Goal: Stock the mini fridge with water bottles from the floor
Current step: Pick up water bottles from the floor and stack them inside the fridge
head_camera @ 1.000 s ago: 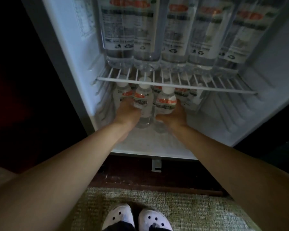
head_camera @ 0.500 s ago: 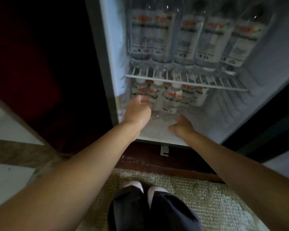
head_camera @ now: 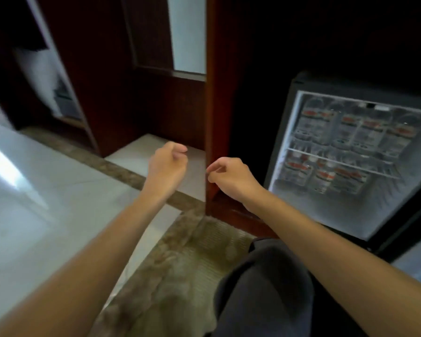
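The mini fridge (head_camera: 287,132) stands open at the right, lit inside. Tall water bottles (head_camera: 345,127) fill its upper wire shelf and smaller bottles (head_camera: 323,175) with orange labels stand below it. My left hand (head_camera: 167,166) and my right hand (head_camera: 231,177) hang in the air left of the fridge, in front of a dark wood cabinet post. Both hands have their fingers loosely curled and hold nothing. No loose bottles on the floor are in view.
A dark wood post (head_camera: 218,105) and cabinet panel stand between my hands and the fridge. Pale glossy floor tiles (head_camera: 46,190) spread to the left, with a brown stone border. A beige rug (head_camera: 178,271) lies under my dark-trousered knee (head_camera: 265,283).
Both hands have let go of the small bottles and pulled out of the fridge. My view has swung left, so the fridge now sits at the right.
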`<state>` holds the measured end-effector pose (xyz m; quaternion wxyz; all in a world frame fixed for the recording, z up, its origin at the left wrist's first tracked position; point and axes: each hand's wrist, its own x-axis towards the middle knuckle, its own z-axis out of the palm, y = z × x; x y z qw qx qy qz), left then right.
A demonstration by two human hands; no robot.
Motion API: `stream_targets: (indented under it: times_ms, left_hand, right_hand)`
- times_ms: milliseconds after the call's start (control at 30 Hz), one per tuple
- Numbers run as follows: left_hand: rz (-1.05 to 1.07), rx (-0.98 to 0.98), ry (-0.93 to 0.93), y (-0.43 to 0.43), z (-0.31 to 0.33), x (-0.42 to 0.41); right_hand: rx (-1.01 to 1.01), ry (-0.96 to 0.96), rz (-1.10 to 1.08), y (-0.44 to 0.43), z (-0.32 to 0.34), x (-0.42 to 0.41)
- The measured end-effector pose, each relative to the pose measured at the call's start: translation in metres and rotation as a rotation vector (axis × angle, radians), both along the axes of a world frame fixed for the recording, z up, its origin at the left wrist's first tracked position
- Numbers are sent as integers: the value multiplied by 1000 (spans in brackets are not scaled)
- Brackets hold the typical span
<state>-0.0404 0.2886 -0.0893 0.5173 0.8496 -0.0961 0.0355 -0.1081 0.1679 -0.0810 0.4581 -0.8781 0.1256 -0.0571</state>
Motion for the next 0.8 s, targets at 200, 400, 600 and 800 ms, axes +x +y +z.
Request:
stream_targets:
  times_ms: [200,400,600,800]
  left_hand:
    - [232,25,41,141,-13,-33]
    - [387,-12,264,227,-77,-55]
    - [470,-13,529,256,-168,-61]
    - [475,141,632,250,-224,-58]
  right_hand:
    - [49,29,219,130,-12,-18]
    - [120,195,377,205,-74,-23]
    - [210,425,348,223,-136,-20]
    - [312,596,221,218,-186,-18]
